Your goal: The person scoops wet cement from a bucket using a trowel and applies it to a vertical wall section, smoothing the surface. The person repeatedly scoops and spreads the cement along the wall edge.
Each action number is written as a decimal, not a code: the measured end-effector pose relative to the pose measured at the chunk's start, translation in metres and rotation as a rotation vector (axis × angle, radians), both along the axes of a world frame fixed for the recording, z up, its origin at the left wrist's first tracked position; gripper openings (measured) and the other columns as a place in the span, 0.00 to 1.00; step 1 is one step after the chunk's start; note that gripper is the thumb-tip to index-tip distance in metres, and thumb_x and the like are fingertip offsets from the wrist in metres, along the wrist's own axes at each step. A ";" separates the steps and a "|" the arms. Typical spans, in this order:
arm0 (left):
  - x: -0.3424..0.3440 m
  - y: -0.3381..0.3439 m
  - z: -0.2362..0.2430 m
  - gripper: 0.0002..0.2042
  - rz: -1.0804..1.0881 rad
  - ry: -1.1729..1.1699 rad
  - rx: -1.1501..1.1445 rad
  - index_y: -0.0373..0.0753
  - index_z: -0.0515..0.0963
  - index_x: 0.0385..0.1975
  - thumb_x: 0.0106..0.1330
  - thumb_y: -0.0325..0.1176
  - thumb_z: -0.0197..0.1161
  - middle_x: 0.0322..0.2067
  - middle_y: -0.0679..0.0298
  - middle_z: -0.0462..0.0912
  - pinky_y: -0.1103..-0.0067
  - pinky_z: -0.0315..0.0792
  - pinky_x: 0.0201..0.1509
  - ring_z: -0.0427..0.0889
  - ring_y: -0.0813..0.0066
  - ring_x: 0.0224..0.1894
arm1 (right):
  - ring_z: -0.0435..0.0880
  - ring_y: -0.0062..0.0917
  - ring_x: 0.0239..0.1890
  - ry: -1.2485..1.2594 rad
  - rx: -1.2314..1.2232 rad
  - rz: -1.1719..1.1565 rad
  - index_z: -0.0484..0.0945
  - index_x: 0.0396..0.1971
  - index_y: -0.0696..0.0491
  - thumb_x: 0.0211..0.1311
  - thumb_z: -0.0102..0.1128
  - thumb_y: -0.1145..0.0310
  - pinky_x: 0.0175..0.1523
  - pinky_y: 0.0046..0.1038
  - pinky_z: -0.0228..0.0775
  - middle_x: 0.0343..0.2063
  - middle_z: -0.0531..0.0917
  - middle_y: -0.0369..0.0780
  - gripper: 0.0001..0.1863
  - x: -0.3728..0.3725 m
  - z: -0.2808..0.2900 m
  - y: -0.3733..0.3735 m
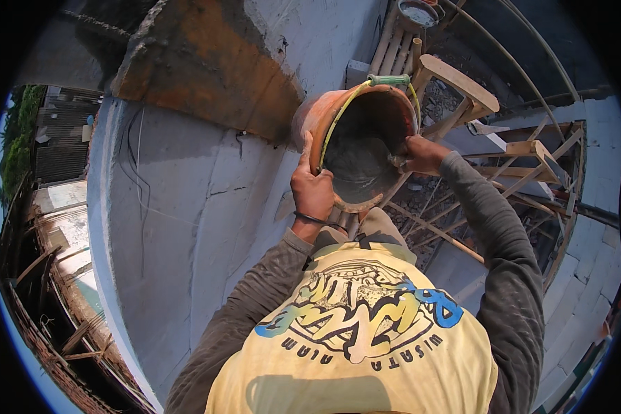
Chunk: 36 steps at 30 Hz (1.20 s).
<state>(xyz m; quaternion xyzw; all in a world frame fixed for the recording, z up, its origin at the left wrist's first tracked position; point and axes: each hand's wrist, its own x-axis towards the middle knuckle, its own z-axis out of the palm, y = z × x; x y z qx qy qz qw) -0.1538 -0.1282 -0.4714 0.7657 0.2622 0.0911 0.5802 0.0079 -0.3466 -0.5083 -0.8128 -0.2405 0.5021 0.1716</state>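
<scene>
An orange bucket (309,117) is tilted toward me, so its mouth faces me. Wet grey mortar (362,169) lies inside. My left hand (313,192) is closed on the bucket's left rim, with one finger stretched up along the outer wall. Over the right rim reaches my right hand (422,154), its fingers curled just inside the mouth. A small shiny bit shows at those fingers, but I cannot make out what they hold. The yellow bucket handle (339,123), with a green grip (390,80), arches across the top of the mouth.
A grey wall (165,186) with a rust-stained concrete slab (207,69) stands close on my left. Bamboo poles (389,48) run ahead beside another bucket (418,14). Wooden trestles (462,86) and crossed sticks stand right, above rubble. Lower roofs (65,138) lie far left.
</scene>
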 end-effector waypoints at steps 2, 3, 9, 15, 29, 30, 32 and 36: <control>-0.001 0.000 -0.014 0.39 -0.009 -0.071 0.077 0.41 0.63 0.69 0.51 0.11 0.53 0.50 0.55 0.81 0.83 0.72 0.44 0.76 0.81 0.41 | 0.80 0.24 0.16 0.112 0.088 -0.122 0.82 0.35 0.66 0.53 0.66 0.71 0.21 0.27 0.76 0.17 0.80 0.41 0.14 -0.017 -0.015 -0.010; -0.003 0.000 -0.019 0.39 -0.015 -0.081 0.112 0.41 0.63 0.69 0.51 0.12 0.53 0.50 0.55 0.81 0.83 0.72 0.44 0.77 0.81 0.40 | 0.80 0.22 0.17 0.167 0.160 -0.168 0.82 0.38 0.65 0.54 0.66 0.71 0.22 0.26 0.76 0.20 0.82 0.40 0.15 -0.027 -0.024 -0.011; -0.007 -0.001 -0.022 0.37 0.010 0.026 0.085 0.37 0.64 0.68 0.51 0.14 0.52 0.53 0.54 0.80 0.83 0.71 0.47 0.79 0.77 0.43 | 0.80 0.18 0.20 0.419 0.346 -0.412 0.83 0.42 0.63 0.59 0.64 0.69 0.24 0.23 0.76 0.22 0.83 0.38 0.15 -0.073 -0.043 -0.016; -0.008 0.006 -0.026 0.35 0.080 0.006 -0.137 0.33 0.66 0.66 0.50 0.15 0.53 0.41 0.63 0.80 0.84 0.71 0.45 0.77 0.80 0.38 | 0.79 0.16 0.21 0.426 0.365 -0.424 0.82 0.47 0.62 0.60 0.62 0.69 0.26 0.21 0.75 0.26 0.84 0.37 0.17 -0.081 -0.017 -0.028; -0.011 0.038 -0.015 0.13 0.176 -0.029 -0.527 0.33 0.73 0.37 0.50 0.16 0.55 0.25 0.66 0.73 0.81 0.68 0.27 0.74 0.79 0.24 | 0.80 0.17 0.23 0.270 0.311 -0.552 0.80 0.45 0.64 0.55 0.72 0.67 0.27 0.23 0.77 0.23 0.80 0.35 0.21 -0.080 0.153 -0.060; -0.013 0.039 -0.011 0.12 0.190 -0.029 -0.561 0.33 0.74 0.36 0.50 0.17 0.56 0.25 0.66 0.73 0.81 0.68 0.27 0.74 0.79 0.24 | 0.81 0.18 0.23 0.266 0.316 -0.536 0.80 0.45 0.64 0.54 0.72 0.67 0.27 0.24 0.77 0.24 0.81 0.36 0.21 -0.079 0.176 -0.058; -0.015 0.041 -0.003 0.11 0.206 -0.044 -0.635 0.33 0.74 0.35 0.50 0.18 0.56 0.25 0.67 0.73 0.81 0.68 0.26 0.73 0.79 0.24 | 0.81 0.19 0.23 0.242 0.326 -0.504 0.80 0.44 0.64 0.53 0.73 0.66 0.28 0.26 0.78 0.25 0.82 0.37 0.22 -0.072 0.223 -0.057; -0.025 0.052 0.005 0.09 0.166 -0.024 -0.654 0.32 0.75 0.33 0.50 0.20 0.58 0.23 0.66 0.74 0.79 0.68 0.27 0.73 0.79 0.24 | 0.83 0.21 0.22 0.162 0.345 -0.496 0.81 0.42 0.66 0.49 0.75 0.63 0.28 0.25 0.78 0.28 0.84 0.42 0.25 -0.055 0.317 -0.044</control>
